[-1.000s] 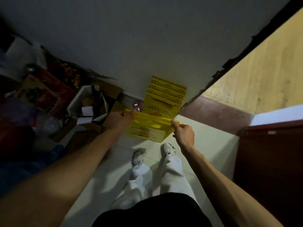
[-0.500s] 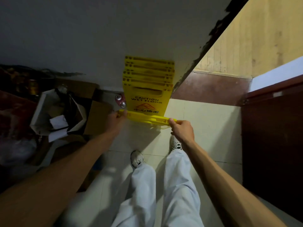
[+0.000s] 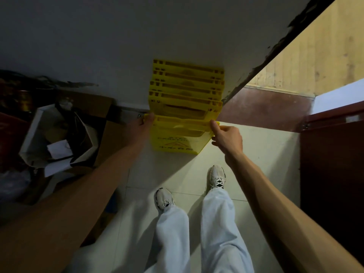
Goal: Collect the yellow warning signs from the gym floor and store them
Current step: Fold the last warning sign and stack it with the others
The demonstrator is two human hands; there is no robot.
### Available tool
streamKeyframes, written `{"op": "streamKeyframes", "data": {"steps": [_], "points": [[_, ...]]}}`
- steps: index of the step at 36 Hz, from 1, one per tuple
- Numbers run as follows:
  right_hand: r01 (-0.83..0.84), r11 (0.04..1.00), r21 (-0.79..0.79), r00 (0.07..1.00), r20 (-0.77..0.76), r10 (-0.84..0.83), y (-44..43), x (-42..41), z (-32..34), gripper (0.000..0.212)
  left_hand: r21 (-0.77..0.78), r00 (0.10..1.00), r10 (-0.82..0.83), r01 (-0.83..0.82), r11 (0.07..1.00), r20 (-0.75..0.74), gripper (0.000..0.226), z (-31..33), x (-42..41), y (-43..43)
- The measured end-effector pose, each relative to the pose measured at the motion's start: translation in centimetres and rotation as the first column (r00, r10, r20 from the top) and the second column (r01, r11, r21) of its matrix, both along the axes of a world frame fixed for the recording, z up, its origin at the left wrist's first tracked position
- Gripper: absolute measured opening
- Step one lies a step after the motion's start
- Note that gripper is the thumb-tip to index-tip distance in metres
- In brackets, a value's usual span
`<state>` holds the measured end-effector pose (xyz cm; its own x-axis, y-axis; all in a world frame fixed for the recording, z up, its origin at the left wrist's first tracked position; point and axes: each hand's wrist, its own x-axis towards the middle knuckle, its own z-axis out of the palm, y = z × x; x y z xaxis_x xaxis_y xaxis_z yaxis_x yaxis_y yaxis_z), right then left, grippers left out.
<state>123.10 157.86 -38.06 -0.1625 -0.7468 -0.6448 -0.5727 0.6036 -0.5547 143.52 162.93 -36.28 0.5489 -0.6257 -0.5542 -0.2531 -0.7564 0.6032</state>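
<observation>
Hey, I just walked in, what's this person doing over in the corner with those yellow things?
The person is putting away a folded yellow wet-floor sign. The left hand and right hand each grip one end of its top edge, holding it at the front of a stack of similar signs leaning against the grey wall. It has not been let go. Cardboard boxes full of clutter sit to the left on the tiled floor.

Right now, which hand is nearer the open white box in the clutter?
Left. The left hand holds the sign's end beside the white box; the right hand holds the far end.
</observation>
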Motion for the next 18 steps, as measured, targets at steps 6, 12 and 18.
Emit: {"op": "streamKeyframes", "data": {"steps": [6,12,18], "points": [[0.001,1.0,-0.001,1.0,0.032,-0.001,-1.5,0.7,0.3,0.064,-0.024,0.999,0.027,-0.028,0.999,-0.039,0.06,-0.5,0.6,-1.8],[0.036,0.999,-0.02,0.997,0.072,-0.034,-2.1,1.0,0.3,0.05,-0.036,0.994,0.008,-0.012,0.999,-0.109,0.046,-1.1,1.3,-2.6],[0.055,0.997,-0.056,0.998,0.005,-0.055,-1.5,0.8,-0.8,0.064,-0.041,0.988,-0.035,0.029,0.999,-0.152,0.046,-1.2,1.7,-2.4]]}}
